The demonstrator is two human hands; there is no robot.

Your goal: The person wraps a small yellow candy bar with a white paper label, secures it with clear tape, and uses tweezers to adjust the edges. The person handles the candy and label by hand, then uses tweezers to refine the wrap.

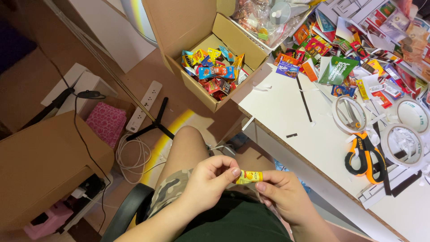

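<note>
Two hands (210, 179) (284, 192), one yellow packet (249, 177), three tape rolls (349, 114) (412, 115) (402, 144), one pair of orange scissors (365, 154), two cardboard boxes (215, 58) (45, 166), one power strip (144, 105).

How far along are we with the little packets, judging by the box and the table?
Done: the cardboard box already holds a layer of small colourful packets. In hand: the left hand and right hand hold one small yellow packet between them. Left: a pile of packets on the table.

One head-worn camera — looking steeply down, close over lap and table edge (286, 134).
</note>
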